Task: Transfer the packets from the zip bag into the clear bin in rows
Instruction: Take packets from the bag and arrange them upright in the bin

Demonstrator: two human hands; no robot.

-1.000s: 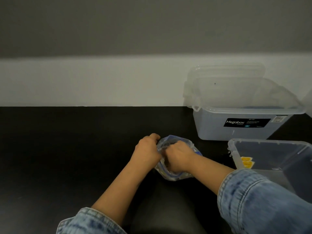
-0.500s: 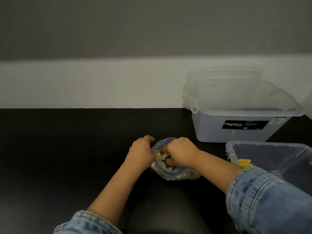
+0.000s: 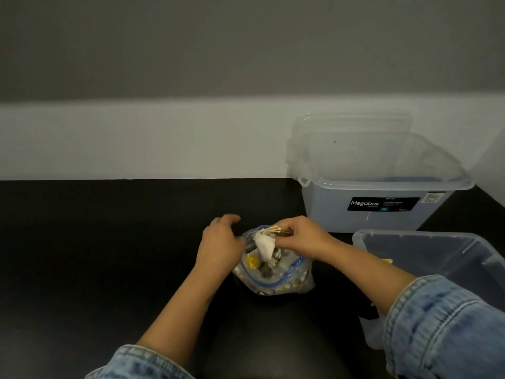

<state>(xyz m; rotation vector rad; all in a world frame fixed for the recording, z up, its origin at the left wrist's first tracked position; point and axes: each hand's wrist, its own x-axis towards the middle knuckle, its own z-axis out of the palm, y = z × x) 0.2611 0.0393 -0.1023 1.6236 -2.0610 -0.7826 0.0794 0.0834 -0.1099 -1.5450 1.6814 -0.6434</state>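
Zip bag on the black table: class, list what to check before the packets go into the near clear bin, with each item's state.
1. zip bag mouth open: ok.
2. right hand pinches a bunch of packets: ok.
3. left hand steadies the bag's edge: cannot tell.
4. near clear bin open-topped, beside the bag: ok.
5. Rows in the bin: cannot tell, sleeve hides the floor.

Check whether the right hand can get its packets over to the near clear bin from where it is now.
Probably yes: the right hand pinches packets above the zip bag, and the near clear bin stands open beside it with nothing between.
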